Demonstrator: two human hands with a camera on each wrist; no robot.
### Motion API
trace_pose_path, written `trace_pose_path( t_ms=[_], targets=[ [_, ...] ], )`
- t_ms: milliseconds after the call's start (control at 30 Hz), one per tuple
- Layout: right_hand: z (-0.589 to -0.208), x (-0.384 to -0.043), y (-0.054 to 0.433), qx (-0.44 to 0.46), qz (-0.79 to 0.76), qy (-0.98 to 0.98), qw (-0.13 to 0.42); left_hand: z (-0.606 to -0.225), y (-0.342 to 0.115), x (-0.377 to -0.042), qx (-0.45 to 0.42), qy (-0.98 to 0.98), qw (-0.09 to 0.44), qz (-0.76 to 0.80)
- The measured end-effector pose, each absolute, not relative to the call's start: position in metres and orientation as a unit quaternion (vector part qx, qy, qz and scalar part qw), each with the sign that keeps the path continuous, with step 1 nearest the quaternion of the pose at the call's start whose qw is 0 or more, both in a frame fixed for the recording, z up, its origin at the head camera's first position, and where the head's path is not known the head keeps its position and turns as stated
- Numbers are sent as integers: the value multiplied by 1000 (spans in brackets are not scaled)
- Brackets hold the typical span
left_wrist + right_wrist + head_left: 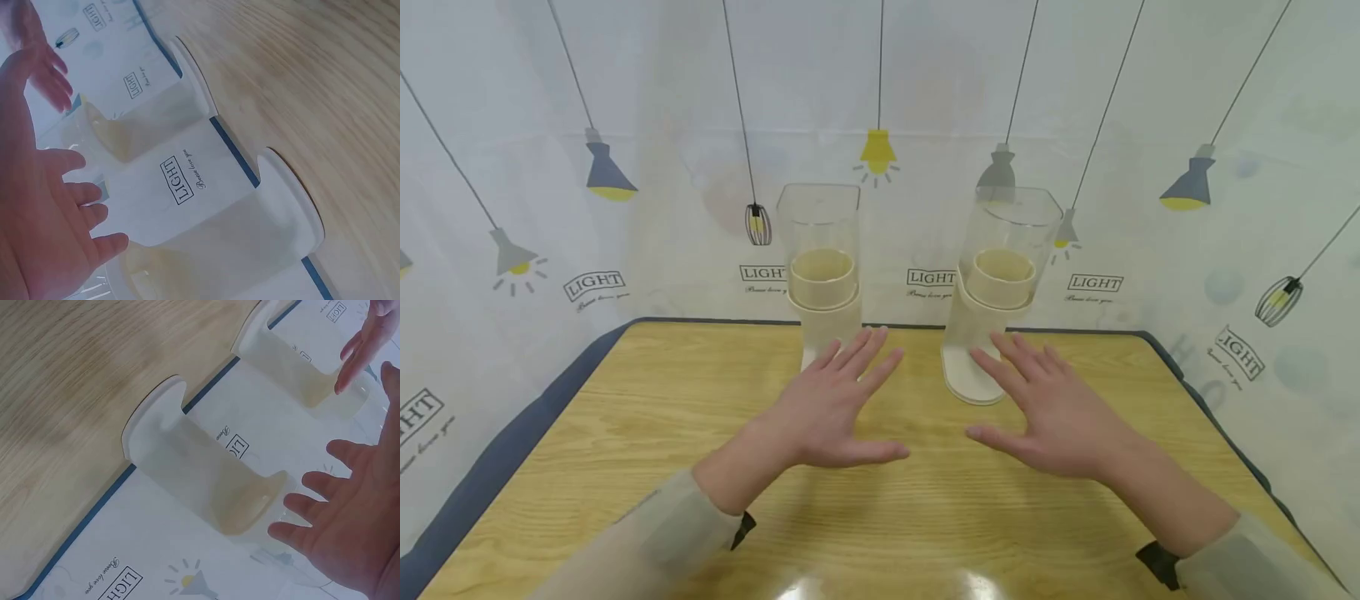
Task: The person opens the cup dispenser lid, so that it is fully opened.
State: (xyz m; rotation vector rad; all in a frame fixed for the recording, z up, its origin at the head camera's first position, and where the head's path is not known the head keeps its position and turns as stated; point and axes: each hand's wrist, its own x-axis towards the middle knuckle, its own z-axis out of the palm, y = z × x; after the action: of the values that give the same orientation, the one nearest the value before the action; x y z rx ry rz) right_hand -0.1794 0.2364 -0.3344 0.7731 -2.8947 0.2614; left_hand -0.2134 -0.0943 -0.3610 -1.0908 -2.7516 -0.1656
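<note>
Two cream-coloured stands with clear upright tubes on top stand side by side at the back of the table; they look alike. In the head view my left hand is spread flat, palm down, in front of the left stand, its fingertips overlapping the stand's lower part. My right hand is likewise spread before the right stand, fingers overlapping the edge of its rounded foot. Neither hand holds anything. A cream ring shows inside each clear tube. Both wrist views show the fingers straight and apart.
The wooden table has a dark blue edge along the back and sides. A white curtain printed with hanging lamps and the word LIGHT surrounds it closely behind the stands. Black straps show at both wrists.
</note>
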Motion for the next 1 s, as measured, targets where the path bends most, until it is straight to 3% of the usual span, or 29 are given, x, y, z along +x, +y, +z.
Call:
trace_pose_path(
  t_ms=[500,733,1000],
  targets=[
    [-311,-199,282,185,185,-949,173,-351,-58,-246,-369,-893,99,-239],
    [-288,-222,293,168,231,-932,226,-338,-32,-279,-354,-881,55,-308],
    [-251,-250,282,157,288,-916,232,-328,-1,-314,-322,-878,5,-353]
  ],
)
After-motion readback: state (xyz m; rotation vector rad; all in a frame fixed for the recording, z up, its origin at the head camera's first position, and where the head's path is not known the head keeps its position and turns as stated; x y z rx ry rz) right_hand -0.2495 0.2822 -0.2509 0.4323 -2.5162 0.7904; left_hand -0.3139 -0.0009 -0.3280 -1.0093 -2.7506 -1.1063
